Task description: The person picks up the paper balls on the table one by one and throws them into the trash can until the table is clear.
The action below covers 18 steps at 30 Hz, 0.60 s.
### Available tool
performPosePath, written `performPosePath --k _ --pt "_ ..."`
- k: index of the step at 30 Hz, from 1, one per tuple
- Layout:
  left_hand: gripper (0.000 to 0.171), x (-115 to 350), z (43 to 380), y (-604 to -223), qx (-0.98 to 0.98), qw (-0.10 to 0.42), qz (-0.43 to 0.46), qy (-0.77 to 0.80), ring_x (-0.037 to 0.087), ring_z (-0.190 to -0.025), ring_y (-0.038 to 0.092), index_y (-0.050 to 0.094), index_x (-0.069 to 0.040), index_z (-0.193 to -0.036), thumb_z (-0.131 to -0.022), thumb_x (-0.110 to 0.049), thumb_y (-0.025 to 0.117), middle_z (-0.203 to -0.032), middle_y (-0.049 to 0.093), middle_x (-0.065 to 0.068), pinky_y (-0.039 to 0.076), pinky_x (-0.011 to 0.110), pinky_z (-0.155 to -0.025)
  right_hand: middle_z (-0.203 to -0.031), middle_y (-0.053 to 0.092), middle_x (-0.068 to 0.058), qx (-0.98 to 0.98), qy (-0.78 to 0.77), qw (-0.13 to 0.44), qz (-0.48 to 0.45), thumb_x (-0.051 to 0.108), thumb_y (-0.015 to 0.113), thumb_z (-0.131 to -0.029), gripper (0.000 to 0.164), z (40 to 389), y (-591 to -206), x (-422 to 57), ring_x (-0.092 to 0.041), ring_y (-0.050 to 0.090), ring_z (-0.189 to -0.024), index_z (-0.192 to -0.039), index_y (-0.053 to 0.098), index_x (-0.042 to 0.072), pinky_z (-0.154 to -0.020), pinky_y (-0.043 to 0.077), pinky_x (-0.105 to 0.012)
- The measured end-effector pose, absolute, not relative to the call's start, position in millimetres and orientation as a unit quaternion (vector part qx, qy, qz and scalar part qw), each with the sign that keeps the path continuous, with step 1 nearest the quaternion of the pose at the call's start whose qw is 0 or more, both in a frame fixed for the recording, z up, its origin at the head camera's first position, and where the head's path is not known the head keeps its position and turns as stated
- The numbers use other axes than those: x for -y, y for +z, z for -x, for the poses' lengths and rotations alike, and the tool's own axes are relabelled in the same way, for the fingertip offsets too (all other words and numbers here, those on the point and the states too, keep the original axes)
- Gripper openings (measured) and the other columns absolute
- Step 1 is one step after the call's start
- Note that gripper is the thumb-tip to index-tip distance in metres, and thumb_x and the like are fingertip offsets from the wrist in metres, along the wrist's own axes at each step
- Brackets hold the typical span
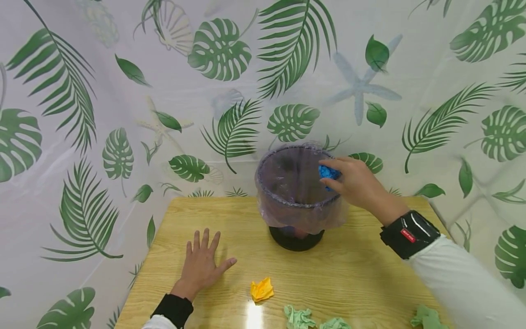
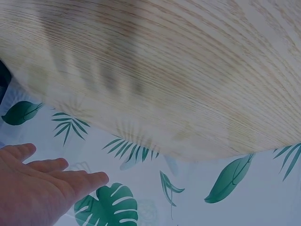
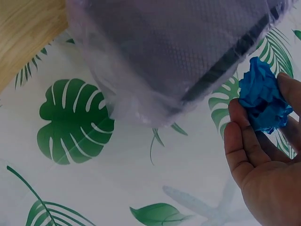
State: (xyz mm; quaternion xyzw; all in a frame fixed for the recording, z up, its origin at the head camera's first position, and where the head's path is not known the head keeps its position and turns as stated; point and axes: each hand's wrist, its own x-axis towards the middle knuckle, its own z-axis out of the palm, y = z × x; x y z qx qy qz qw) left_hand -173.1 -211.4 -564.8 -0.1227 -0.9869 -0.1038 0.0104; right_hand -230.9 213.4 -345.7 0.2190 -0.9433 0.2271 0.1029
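My right hand (image 1: 356,182) pinches a crumpled blue paper ball (image 1: 328,172) over the right rim of a dark mesh bin. In the right wrist view the blue paper ball (image 3: 263,96) sits between thumb and fingertips, beside the bin (image 3: 155,52). A thin purple plastic bag lines the bin (image 1: 302,208) and hangs over its rim. My left hand (image 1: 201,262) is low over the left side of the table, fingers spread and holding nothing; whether it touches the wood is hard to tell. In the left wrist view the left hand's (image 2: 42,188) fingers are straight.
A crumpled yellow paper (image 1: 261,289) lies on the wooden table (image 1: 238,228) in front of the bin. Several crumpled green papers (image 1: 299,317) lie along the near edge, one green paper (image 1: 427,317) farther right. A leaf-patterned sheet (image 1: 230,114) hangs behind the table.
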Motion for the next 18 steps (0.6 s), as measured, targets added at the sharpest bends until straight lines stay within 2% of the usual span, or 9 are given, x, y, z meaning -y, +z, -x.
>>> performPosePath --k 5,10,18 --pt "0.101 210.4 173.6 -566.0 0.987 0.005 0.120 -0.103 0.053 -0.152 0.011 0.029 -0.015 -0.164 -0.091 -0.083 0.044 -0.166 0.020 0.026 0.015 0.073 -0.117 -0.129 0.063 -0.025 0.943 0.232 0.094 -0.220 0.018 0.075 -0.096 0.052 238.1 -353.8 -203.5 -0.041 0.063 -0.113 -0.143 0.059 0.003 -0.085 0.058 -0.052" --pt "0.100 209.0 173.5 -565.8 0.987 0.014 0.119 -0.109 0.053 -0.152 0.013 0.032 -0.014 -0.163 -0.091 -0.081 0.047 -0.166 0.022 0.026 0.016 0.073 -0.117 -0.140 0.060 -0.021 0.951 0.219 0.062 -0.209 0.026 0.073 -0.098 0.058 241.6 -358.8 -199.4 -0.041 0.059 -0.122 -0.150 0.054 0.009 -0.088 0.056 -0.051" --pt "0.101 208.0 175.9 -563.7 0.988 0.005 0.117 -0.104 0.053 -0.152 0.011 0.030 -0.015 -0.163 -0.091 -0.082 0.045 -0.167 0.020 0.025 0.015 0.072 -0.117 -0.151 0.050 -0.024 0.960 0.174 0.068 -0.208 0.042 0.067 -0.100 0.063 238.4 -363.5 -202.7 -0.049 0.048 -0.135 -0.153 0.051 0.014 -0.104 0.044 -0.064"
